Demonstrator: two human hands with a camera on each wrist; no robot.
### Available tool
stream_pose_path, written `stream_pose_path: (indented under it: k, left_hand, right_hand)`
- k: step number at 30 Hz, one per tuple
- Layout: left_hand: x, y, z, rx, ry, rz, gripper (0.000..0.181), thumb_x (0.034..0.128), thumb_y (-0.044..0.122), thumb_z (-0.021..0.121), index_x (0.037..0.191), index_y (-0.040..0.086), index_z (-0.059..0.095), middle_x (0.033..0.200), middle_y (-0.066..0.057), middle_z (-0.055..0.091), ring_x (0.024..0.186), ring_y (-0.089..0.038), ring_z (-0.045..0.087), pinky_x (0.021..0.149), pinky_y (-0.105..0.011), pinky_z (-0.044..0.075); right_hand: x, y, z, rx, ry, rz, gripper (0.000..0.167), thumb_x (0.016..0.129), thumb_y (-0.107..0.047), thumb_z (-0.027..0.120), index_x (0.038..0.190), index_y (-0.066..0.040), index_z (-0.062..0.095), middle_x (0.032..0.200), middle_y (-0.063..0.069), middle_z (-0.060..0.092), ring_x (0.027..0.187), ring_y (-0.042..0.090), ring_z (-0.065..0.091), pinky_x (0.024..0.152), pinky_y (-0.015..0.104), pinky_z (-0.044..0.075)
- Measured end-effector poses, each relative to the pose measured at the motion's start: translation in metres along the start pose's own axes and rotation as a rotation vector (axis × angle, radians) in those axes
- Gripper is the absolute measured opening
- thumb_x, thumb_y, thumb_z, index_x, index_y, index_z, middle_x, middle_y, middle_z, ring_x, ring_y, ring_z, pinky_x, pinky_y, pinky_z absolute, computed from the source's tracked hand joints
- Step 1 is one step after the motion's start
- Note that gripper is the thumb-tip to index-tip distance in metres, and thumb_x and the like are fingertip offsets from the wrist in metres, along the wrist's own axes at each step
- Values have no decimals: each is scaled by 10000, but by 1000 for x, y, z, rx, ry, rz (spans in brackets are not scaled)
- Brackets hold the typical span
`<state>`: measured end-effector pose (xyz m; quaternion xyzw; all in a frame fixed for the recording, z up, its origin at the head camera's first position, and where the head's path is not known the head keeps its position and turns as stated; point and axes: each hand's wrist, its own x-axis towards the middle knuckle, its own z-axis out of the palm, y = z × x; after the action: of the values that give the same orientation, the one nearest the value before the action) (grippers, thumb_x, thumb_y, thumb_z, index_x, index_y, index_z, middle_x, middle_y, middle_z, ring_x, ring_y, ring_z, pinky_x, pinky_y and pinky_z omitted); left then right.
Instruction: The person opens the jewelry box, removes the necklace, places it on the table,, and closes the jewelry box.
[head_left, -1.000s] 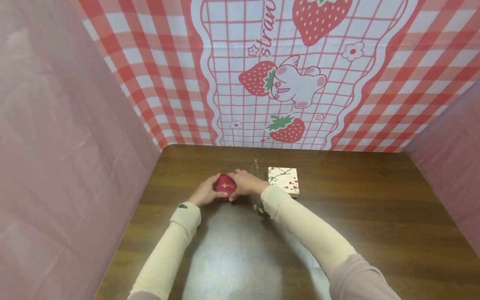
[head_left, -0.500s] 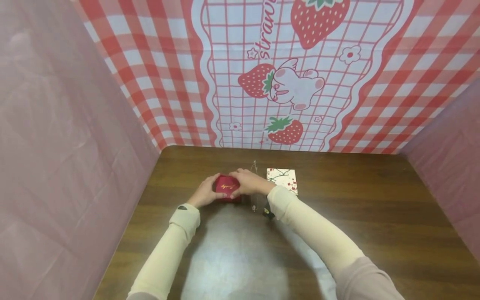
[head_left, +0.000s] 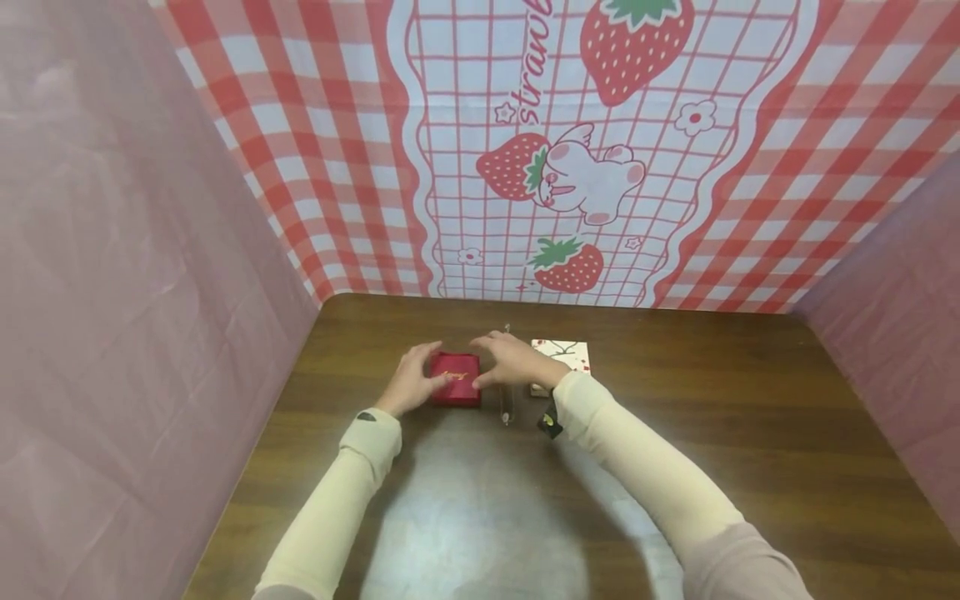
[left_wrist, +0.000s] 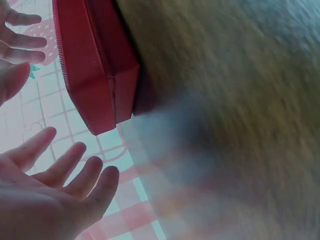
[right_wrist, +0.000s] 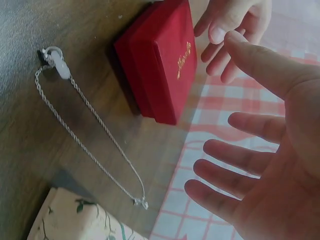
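A closed red jewellery box with gold lettering rests on the wooden table. My left hand is at its left side, fingers relaxed and spread. On the box's other side is my right hand, its fingers loosely apart and holding nothing. Seen from the right wrist, a gap separates that hand from the red box. A silver chain necklace with a pale pendant lies stretched on the table beside the box; my right hand partly covers it in the head view.
A cream box with a floral print lies right of the necklace, partly behind my right wrist. A red-and-white strawberry cloth hangs behind the wooden table. Pink cloth walls stand on both sides.
Both hands have let go of the red box. My right hand has drawn away to the right, so more of the box's lid shows. The left hand has barely moved.
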<state>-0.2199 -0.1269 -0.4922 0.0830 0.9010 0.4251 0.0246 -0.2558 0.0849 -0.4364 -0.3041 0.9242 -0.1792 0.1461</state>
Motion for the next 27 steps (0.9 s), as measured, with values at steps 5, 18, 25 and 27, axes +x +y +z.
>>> stream_pose_path:
  k: [5, 18, 25, 27]
  left_hand:
    - [0, 4, 1, -2, 42, 16, 635, 869, 250, 724, 1420, 59, 472, 1469, -185, 440, 1382, -372, 362, 1137, -565, 322]
    - [6, 25, 5, 9, 54, 75, 631, 854, 228, 729, 1418, 83, 484, 1489, -172, 432, 1404, -365, 348, 1164, -561, 279]
    - [10, 35, 8, 21, 51, 101, 623, 852, 230, 734, 1404, 70, 496, 1474, -180, 450, 1387, -377, 369, 1149, -561, 305]
    - [10, 37, 9, 19, 47, 101, 625, 850, 237, 736, 1405, 78, 496, 1477, -178, 446, 1387, -373, 371, 1151, -554, 305]
  right_hand:
    - [-6, 7, -5, 24, 27, -3, 780, 788, -348, 794, 1422, -38, 462, 1421, 194, 496, 1318, 371, 466, 1121, 501, 378]
    - [-22, 23, -21, 64, 62, 14, 776, 812, -359, 774, 1434, -34, 445, 1410, 208, 491, 1296, 371, 476, 1095, 512, 402]
    - [-33, 33, -26, 75, 74, 35, 788, 826, -382, 758, 1451, -37, 424, 1424, 222, 468, 1295, 370, 480, 1083, 511, 414]
    - [-36, 36, -27, 78, 83, 42, 782, 829, -384, 755, 1455, -52, 424, 1435, 224, 458, 1301, 373, 474, 1085, 518, 410]
